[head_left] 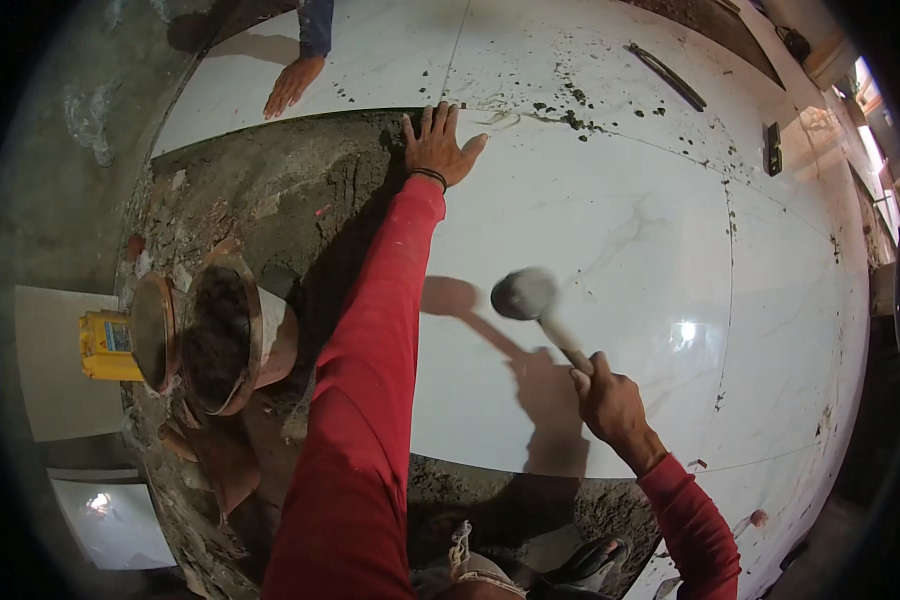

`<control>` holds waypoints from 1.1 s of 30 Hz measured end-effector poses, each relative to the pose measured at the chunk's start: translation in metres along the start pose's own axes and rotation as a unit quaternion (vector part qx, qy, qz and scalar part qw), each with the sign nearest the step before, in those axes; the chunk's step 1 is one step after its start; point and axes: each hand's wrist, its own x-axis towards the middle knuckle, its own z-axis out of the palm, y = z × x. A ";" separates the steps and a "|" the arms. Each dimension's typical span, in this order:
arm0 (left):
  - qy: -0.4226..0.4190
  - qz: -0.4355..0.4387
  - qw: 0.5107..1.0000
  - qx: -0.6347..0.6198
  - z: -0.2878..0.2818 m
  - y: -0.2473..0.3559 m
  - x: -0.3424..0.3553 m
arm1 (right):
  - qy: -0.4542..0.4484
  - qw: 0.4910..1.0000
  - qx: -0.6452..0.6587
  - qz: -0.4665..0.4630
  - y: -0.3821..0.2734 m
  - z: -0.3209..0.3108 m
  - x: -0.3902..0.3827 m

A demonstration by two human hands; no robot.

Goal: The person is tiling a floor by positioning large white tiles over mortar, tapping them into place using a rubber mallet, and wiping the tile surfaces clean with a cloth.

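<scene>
A large white marble-look tile (580,220) lies in front of me. My left hand (438,150) presses flat at its far left corner, fingers spread, a dark band round the wrist. My right hand (615,410) grips the handle of a rubber mallet (525,293). The mallet's dark head, slightly blurred, is raised above the tile and casts a shadow to its left. Across from me, another person's hand (293,87) rests flat on a neighbouring white tile (370,75).
Grey mortar (280,170) lies left of the tile. On it stand a mortar-filled bucket (275,335) and a second bucket (150,335), beside a yellow container (107,345). Crumbs, a long dark tool (667,77) and a small spirit level (773,150) lie on the far tiles.
</scene>
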 end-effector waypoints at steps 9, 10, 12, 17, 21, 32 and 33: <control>0.022 -0.002 0.999 -0.032 0.009 -0.001 0.002 | 0.016 0.998 0.066 0.013 -0.011 0.002 0.002; 0.010 -0.003 0.999 -0.039 0.017 -0.002 -0.009 | 0.053 0.993 0.099 -0.026 -0.005 0.010 -0.001; 0.018 -0.007 0.999 -0.035 0.010 -0.001 0.002 | 0.075 0.993 0.063 -0.060 0.004 0.008 0.014; -0.005 -0.011 1.000 -0.009 0.005 0.000 0.004 | 0.113 0.988 0.101 0.005 -0.013 -0.004 0.036; -0.024 -0.015 0.999 -0.025 0.001 0.008 0.005 | 0.116 0.991 0.065 0.019 -0.009 -0.019 0.054; -0.028 -0.005 0.999 0.045 0.007 0.002 -0.014 | 0.113 0.989 0.092 0.003 0.000 0.000 0.029; -0.005 0.007 0.998 0.066 0.008 0.000 -0.020 | 0.090 0.993 0.079 0.005 0.007 0.004 0.027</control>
